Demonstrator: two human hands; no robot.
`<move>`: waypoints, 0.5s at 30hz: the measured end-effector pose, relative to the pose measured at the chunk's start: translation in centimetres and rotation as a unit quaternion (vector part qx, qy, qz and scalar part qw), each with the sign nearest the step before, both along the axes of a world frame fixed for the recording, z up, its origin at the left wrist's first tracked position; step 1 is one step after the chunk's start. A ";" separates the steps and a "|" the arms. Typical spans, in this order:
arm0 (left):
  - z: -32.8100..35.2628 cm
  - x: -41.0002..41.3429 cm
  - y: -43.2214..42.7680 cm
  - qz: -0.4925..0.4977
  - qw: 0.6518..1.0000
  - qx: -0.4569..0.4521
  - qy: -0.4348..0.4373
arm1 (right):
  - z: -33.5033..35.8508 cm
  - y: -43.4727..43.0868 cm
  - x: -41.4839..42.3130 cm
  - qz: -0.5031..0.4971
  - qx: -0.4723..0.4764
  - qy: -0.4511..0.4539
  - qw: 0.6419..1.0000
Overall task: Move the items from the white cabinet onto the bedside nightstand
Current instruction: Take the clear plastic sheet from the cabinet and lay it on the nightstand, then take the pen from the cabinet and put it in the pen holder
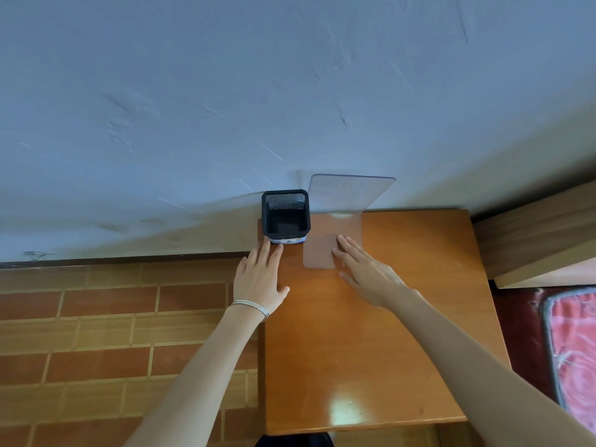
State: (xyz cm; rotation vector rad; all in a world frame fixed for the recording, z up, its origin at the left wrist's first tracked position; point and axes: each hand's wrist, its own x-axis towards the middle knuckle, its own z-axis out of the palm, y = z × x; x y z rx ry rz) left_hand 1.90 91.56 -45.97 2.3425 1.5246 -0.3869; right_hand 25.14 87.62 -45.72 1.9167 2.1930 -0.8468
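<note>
A black mesh pen holder [285, 216] stands empty at the far left corner of the wooden nightstand [403, 301], over a small white thing. Right of it is a clear L-shaped plastic stand [348, 195], its upright against the wall and its foot flat on the wood. My left hand [261, 279] lies open just before the pen holder, fingertips near its base. My right hand [367, 272] is open and flat, fingertips on the foot of the plastic stand.
A pale blue wall rises behind the nightstand. Brown tiled floor [113, 350] lies to the left. A wooden bed frame [532, 233] and a red patterned mattress [574, 350] sit to the right.
</note>
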 end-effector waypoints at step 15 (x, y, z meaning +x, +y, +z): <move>22.7 6.0 -2.0 -0.183 0.972 0.110 -0.101 | 23.1 -7.9 5.8 -0.155 0.200 -0.078 0.964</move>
